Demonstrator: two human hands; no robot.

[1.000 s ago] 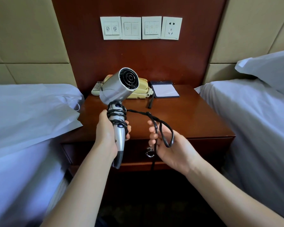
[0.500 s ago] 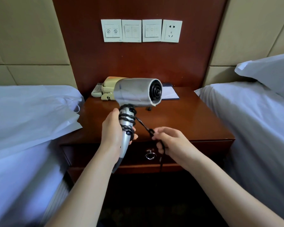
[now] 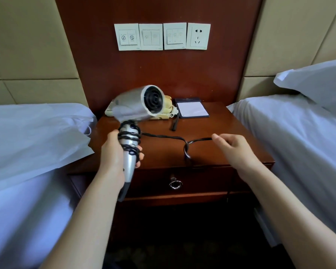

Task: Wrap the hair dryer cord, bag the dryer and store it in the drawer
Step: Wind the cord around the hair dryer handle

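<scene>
My left hand [image 3: 114, 154] grips the handle of a silver hair dryer [image 3: 136, 107], held upright above the nightstand's front left corner, nozzle pointing right and toward me. Black cord [image 3: 163, 136] is coiled several times round the handle. From there it runs right to my right hand [image 3: 231, 147], which pinches it, with a small twisted loop hanging midway. A white drawstring bag [image 3: 37, 136] lies on the left bed. The closed drawer [image 3: 202, 181] with its metal ring pull [image 3: 175, 184] sits just below my hands.
On the wooden nightstand [image 3: 231, 123] stand a cream telephone [image 3: 166, 109], a notepad [image 3: 192, 109] and a dark pen [image 3: 176, 123]. White beds flank it left and right, with a pillow [image 3: 318, 80] at right. Switches and a socket [image 3: 198, 35] are on the wall panel.
My right hand has pulled the cord out to the right, stretching it taut. The dryer has turned in my left hand, the nozzle swinging round, and more turns lie on the handle.
</scene>
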